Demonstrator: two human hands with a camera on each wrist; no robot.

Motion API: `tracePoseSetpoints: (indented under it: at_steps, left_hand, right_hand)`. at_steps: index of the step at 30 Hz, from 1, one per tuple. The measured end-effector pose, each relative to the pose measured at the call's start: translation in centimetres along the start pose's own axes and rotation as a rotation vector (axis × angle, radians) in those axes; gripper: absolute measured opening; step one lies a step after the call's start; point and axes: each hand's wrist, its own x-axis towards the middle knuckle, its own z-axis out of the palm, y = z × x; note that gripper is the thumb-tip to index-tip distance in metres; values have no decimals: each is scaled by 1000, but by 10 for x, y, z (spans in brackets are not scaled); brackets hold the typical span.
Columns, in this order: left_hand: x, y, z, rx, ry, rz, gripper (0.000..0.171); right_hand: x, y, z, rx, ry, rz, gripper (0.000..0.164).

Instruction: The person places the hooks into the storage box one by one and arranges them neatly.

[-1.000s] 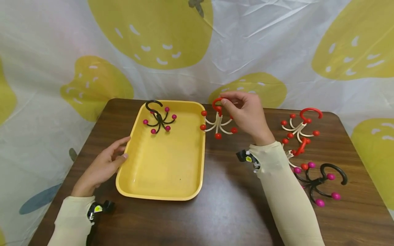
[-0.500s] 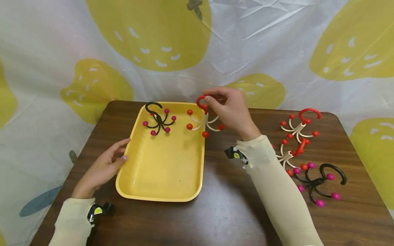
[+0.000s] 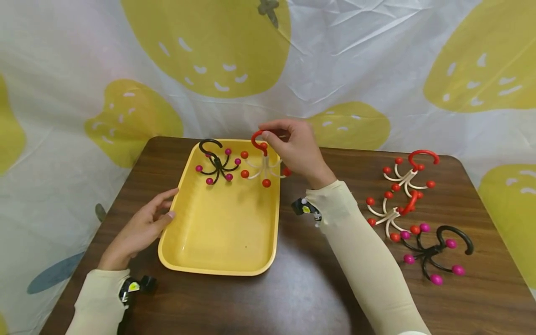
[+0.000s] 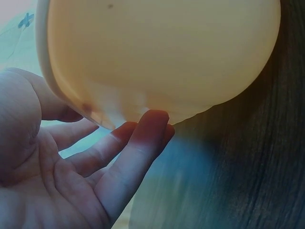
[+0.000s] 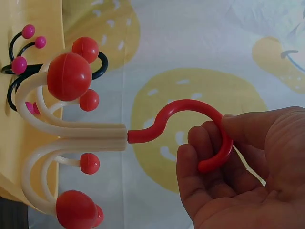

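Note:
My right hand [image 3: 295, 146] pinches the red hook of a hanger [image 5: 76, 136] with curved white arms ending in red balls. It hangs hook-up over the far right part of a yellow tray [image 3: 217, 271], its arms overlapping the right rim in the head view. A black hanger with magenta balls [image 3: 217, 163] lies at the tray's far left, its hook against the far rim. At the tray's left side rests my left hand [image 3: 144, 228]; in the left wrist view its fairly straight fingers [image 4: 150, 131] touch the outer wall.
On the right of the brown table [image 3: 310, 279] lie two more red-and-white hangers, one farther back [image 3: 406, 177] and one nearer [image 3: 389, 215]. A black-and-magenta hanger [image 3: 431, 251] lies close in front of them. Behind the table hangs a fruit-patterned cloth [image 3: 234, 111].
My right hand has carried the red-and-white hanger leftward, from beside the tray's right rim to over its inside. My left hand and the tray have stayed put.

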Motion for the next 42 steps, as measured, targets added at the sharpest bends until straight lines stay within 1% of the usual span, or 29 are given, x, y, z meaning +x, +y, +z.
tracePoseSetpoints:
  at_steps: [13, 21, 27, 32, 42]
  left_hand:
    - [1, 1, 2, -6, -5, -5, 63]
    - [2, 2, 2, 7, 1, -6, 63]
    - [2, 2, 1, 3, 1, -13, 63]
    - [1, 3, 2, 0, 1, -16, 63]
    - [2, 5, 3, 4, 9, 1, 63]
  right_hand:
    - [18, 12, 24, -30, -18, 30, 18]
    - [26, 20, 34, -39, -46, 87, 19]
    - [29, 31, 39, -33, -46, 139, 19]
    - [29, 39, 42, -17, -56, 140, 19]
    - [28, 57, 46, -30, -81, 170, 19]
